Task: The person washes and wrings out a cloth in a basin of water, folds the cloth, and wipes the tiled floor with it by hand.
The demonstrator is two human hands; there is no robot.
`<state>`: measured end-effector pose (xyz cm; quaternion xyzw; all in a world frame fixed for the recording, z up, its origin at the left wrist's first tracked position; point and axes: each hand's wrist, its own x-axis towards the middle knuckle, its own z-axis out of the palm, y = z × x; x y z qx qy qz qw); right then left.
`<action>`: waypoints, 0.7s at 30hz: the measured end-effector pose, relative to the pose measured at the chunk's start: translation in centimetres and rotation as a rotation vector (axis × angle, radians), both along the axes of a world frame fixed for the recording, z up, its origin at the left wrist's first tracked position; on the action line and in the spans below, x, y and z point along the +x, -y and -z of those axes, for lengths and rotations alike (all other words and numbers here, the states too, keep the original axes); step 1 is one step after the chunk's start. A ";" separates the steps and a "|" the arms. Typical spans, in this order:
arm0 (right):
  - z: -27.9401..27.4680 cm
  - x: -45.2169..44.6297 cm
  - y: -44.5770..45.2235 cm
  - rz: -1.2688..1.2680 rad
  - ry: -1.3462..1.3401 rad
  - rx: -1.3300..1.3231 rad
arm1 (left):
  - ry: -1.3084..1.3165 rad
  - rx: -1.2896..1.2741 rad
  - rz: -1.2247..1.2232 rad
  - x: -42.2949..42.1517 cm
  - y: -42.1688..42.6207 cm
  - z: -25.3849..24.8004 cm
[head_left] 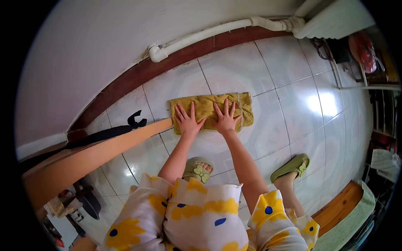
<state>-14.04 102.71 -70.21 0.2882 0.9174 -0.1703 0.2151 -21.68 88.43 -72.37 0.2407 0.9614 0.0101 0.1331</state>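
A folded mustard-yellow cloth lies flat on the tiled floor, its long side running left to right. On its left half rests my left hand, palm down with the fingers spread. My right hand presses flat on the right half, fingers also apart. Both thumbs point inward, with a strip of cloth showing between the hands. A pale seam runs down the cloth near its right end.
A white pipe runs along the wall above a dark red skirting. An orange-brown wooden edge reaches close to the cloth's left end. Green slippers are on my feet. Shelves and a wooden bench stand at right.
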 end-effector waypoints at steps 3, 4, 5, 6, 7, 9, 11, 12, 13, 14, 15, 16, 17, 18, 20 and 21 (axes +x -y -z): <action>-0.9 -1.1 -1.4 -0.068 0.045 -0.017 | 0.062 -0.050 -0.012 -1.0 -0.5 -0.5; -0.8 -1.3 -1.6 -0.082 0.051 -0.021 | 0.064 -0.040 0.000 -1.4 -0.5 -0.6; -0.8 -1.5 -1.8 -0.097 0.056 -0.023 | 0.066 -0.027 0.011 -1.7 -0.5 -0.6; -0.7 -1.6 -1.8 -0.108 0.065 -0.012 | 0.071 -0.014 0.021 -1.8 -0.5 -0.7; -0.6 -1.6 -1.8 -0.120 0.075 0.000 | 0.079 -0.031 0.019 -1.8 -0.5 -0.7; -0.7 -1.7 -2.1 -0.142 0.099 0.009 | 0.095 -0.062 0.010 -1.8 -0.7 -0.7; -1.1 -1.8 -2.1 -0.157 0.128 -0.004 | 0.095 -0.063 0.031 -1.9 -0.6 -0.8; -1.4 -2.0 -2.2 -0.166 0.152 -0.010 | 0.094 -0.064 0.041 -2.0 -0.5 -1.0; -1.7 -2.2 -2.4 -0.176 0.175 -0.017 | 0.113 -0.091 0.040 -2.2 -0.6 -1.2; -1.9 -2.3 -2.4 -0.184 0.195 -0.025 | 0.129 -0.120 0.040 -2.3 -0.7 -1.3; -1.9 -2.3 -2.4 -0.191 0.202 -0.031 | 0.148 -0.150 0.041 -2.3 -0.6 -1.4; -1.9 -2.3 -2.5 -0.200 0.205 -0.034 | 0.158 -0.171 0.048 -2.4 -0.5 -1.5; -2.0 -2.4 -2.7 -0.210 0.206 -0.033 | 0.165 -0.190 0.053 -2.6 -0.6 -1.7; -1.7 -2.2 -2.9 -0.222 0.195 -0.046 | 0.171 -0.206 0.055 -2.5 -0.6 -1.6; -1.1 -2.0 -3.6 -0.242 0.166 -0.072 | 0.151 -0.246 0.039 -2.3 -0.7 -1.8; -1.2 -1.8 -4.1 -0.272 0.162 -0.093 | 0.136 -0.268 0.035 -2.0 -0.7 -1.7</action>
